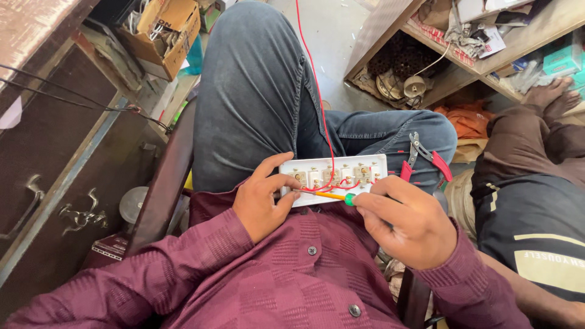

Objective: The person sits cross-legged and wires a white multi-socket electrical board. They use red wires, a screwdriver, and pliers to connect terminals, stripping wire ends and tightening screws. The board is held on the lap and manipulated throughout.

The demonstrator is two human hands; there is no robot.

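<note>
A white switch board (334, 162) lies back side up on my lap, showing a row of switch terminals joined by red wire (317, 91). My left hand (263, 198) grips its left end, thumb and fingers around the edge. My right hand (407, 220) holds a screwdriver (332, 196) with a yellow shaft and green collar, its tip pointing left at the board's near edge by my left fingers. Red-handled pliers (426, 157) rest on my right knee, just right of the board.
Another person (530, 183) in dark clothes sits close at the right, bare feet by a cluttered wooden shelf (439, 42). A brown cabinet with metal handles (67, 201) stands at the left, a cardboard box (164, 30) beyond it.
</note>
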